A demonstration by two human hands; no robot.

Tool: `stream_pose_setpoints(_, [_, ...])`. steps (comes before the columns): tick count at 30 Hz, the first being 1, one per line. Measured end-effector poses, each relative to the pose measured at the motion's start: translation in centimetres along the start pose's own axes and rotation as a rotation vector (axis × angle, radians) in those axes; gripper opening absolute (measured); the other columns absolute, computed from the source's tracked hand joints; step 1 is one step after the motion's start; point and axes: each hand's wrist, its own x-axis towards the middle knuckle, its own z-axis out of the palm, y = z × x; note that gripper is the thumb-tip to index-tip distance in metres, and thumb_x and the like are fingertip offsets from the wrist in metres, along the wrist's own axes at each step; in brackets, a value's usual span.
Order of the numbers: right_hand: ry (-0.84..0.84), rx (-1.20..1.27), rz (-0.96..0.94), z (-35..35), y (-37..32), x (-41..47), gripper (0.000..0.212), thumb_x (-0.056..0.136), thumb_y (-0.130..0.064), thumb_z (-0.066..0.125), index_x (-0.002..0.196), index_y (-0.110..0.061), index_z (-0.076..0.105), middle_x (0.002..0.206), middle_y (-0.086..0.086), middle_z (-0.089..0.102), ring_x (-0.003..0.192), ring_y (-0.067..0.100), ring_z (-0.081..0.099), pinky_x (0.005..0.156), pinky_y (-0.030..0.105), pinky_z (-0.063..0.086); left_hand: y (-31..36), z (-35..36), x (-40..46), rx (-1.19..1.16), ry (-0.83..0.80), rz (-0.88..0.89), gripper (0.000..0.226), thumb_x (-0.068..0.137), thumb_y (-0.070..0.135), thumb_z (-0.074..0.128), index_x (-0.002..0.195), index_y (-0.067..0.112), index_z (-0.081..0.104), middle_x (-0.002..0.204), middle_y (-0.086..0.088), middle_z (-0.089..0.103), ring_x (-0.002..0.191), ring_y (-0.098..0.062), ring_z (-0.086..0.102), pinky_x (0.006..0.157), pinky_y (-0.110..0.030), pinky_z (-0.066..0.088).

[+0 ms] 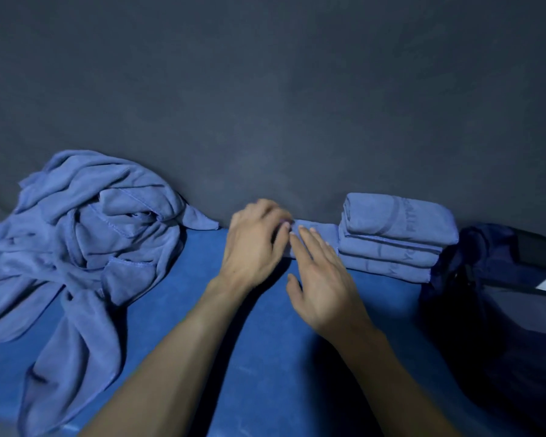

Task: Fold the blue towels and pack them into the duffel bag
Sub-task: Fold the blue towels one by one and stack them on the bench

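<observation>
Two bare hands are working on a small folded blue towel (317, 233) at the far edge of a blue padded table surface (265, 357).

The left hand (252, 244) is lying over the left end of this towel with its fingers bent on the cloth, but the picture is blurred there, so a true grip cannot be told. The right hand (323, 285) is resting flat on the towel with straight, relaxed fingers, grasping nothing. Just to the right, a stack of folded blue towels (394, 238) is touching the small towel. A heap of unfolded blue towels (82, 234) is lying well apart at the left. The dark navy duffel bag (498, 304) is sitting at the right, just beside the stack. A dark grey fabric backdrop (265, 105) is hanging behind.
</observation>
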Motion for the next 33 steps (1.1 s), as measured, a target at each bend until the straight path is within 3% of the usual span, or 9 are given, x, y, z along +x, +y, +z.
stream_pose_setpoints(5, [-0.006,-0.107,0.102,0.6,1.0,0.3,0.076,0.065,-0.011,0.082,0.136,0.004,0.059,0.142,0.021,0.058,0.132,0.034,0.058,0.112,0.046,0.039,-1.2,0.3,-2.5,0.177,-0.135,0.067,0.041,0.102,0.032,0.040,0.129,0.019,0.068,0.135,0.002,0.066,0.128,-0.023,0.058,0.109,-0.043,0.042])
stream_pose_setpoints(10, [-0.083,-0.068,0.087,-0.1,0.5,0.2,0.074,0.087,-0.015,0.064,0.154,0.000,0.035,0.163,0.016,0.030,0.152,0.029,0.031,0.124,0.037,0.018,-1.0,-1.0,-2.4,0.173,-0.278,-0.021,0.050,0.106,0.034,0.030,0.146,0.016,0.054,0.154,0.000,0.050,0.145,-0.024,0.044,0.119,-0.043,0.031])
stream_pose_setpoints(12, [-0.021,-0.031,0.062,-0.6,0.1,-0.2,0.071,0.082,-0.011,0.069,0.148,0.001,0.046,0.157,0.018,0.042,0.146,0.033,0.041,0.120,0.043,0.029,-0.7,-2.6,-2.4,0.161,-0.203,0.026,0.044,0.105,0.030,0.037,0.138,0.015,0.061,0.145,-0.001,0.059,0.135,-0.022,0.053,0.113,-0.041,0.038])
stream_pose_setpoints(15, [0.035,0.045,-0.061,-1.6,-1.1,-1.4,0.056,0.082,-0.015,0.062,0.136,-0.005,0.057,0.144,0.012,0.056,0.130,0.030,0.054,0.109,0.044,0.046,-0.8,-6.6,-2.4,0.248,-0.102,0.046,0.021,0.096,0.027,0.052,0.090,0.021,0.071,0.086,0.000,0.073,0.082,-0.028,0.063,0.081,-0.035,0.041])
stream_pose_setpoints(18, [-0.016,0.073,-0.124,-2.3,-1.9,-3.2,0.045,0.084,-0.019,0.061,0.129,-0.012,0.060,0.131,0.002,0.060,0.112,0.026,0.060,0.089,0.042,0.055,-1.5,-11.1,-3.7,0.399,-0.185,-0.075,0.014,0.083,0.028,0.059,0.076,0.021,0.068,0.067,-0.001,0.066,0.068,-0.031,0.059,0.069,-0.040,0.044])
stream_pose_setpoints(24, [-0.210,0.033,-0.089,-2.9,-3.4,-5.7,0.039,0.092,-0.026,0.063,0.130,-0.018,0.060,0.128,-0.004,0.059,0.108,0.025,0.060,0.087,0.043,0.054,-4.5,-21.0,-8.0,0.599,-0.154,-0.495,0.016,0.087,0.036,0.064,0.096,0.024,0.070,0.101,-0.007,0.066,0.098,-0.037,0.060,0.075,-0.041,0.041])
stream_pose_setpoints(28, [-0.241,0.061,-0.094,-4.1,-5.5,-6.9,0.038,0.099,-0.033,0.054,0.135,-0.023,0.054,0.132,-0.010,0.055,0.110,0.018,0.057,0.085,0.037,0.052,-7.2,-24.0,-11.4,0.544,-0.362,-0.858,0.050,0.082,0.061,0.071,0.085,0.015,0.052,0.097,-0.012,0.064,0.093,-0.034,0.061,0.074,-0.041,0.050])
stream_pose_setpoints(30, [-0.272,0.073,-0.094,-4.5,-6.3,-7.7,0.040,0.100,-0.036,0.050,0.140,-0.026,0.050,0.135,-0.013,0.051,0.114,0.014,0.055,0.087,0.034,0.051,-6.9,-23.4,-12.6,0.472,-0.510,-0.916,0.056,0.080,0.068,0.070,0.078,0.016,0.052,0.077,-0.007,0.059,0.080,-0.028,0.059,0.061,-0.037,0.046])
stream_pose_setpoints(33, [-0.308,0.078,-0.079,-5.3,-6.7,-8.6,0.044,0.101,-0.038,0.047,0.144,-0.028,0.045,0.139,-0.015,0.047,0.118,0.013,0.053,0.091,0.032,0.050,-6.4,-22.0,-13.7,0.424,-0.549,-0.876,0.045,0.088,0.055,0.067,0.080,0.011,0.062,0.087,-0.014,0.069,0.087,-0.034,0.067,0.069,-0.041,0.052])
